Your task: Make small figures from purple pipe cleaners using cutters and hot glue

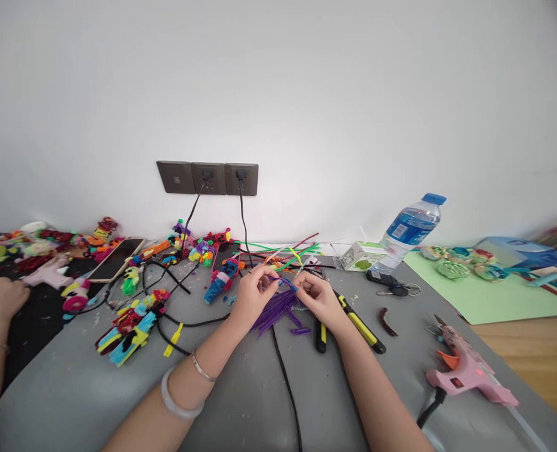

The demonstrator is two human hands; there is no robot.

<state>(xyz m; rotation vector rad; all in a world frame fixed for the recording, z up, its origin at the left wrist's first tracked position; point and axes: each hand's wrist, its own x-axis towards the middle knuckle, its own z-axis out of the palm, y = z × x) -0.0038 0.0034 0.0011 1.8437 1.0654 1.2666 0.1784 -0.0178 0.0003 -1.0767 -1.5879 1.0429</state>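
Observation:
Both hands meet over the middle of the grey table. My left hand pinches one end of a purple pipe cleaner, and my right hand pinches it a short way along. Below them lies a bundle of purple pipe cleaners. A small bent purple piece rests apart from the bundle, near my right wrist. Under and beside my right forearm is a tool with black and yellow handles; its head is hidden by my hand.
A pink glue gun lies at the right. Behind are a tilted water bottle, a small carton and keys. Pipe-cleaner figures, a phone and black cables spread leftward. Another person's hand rests far left.

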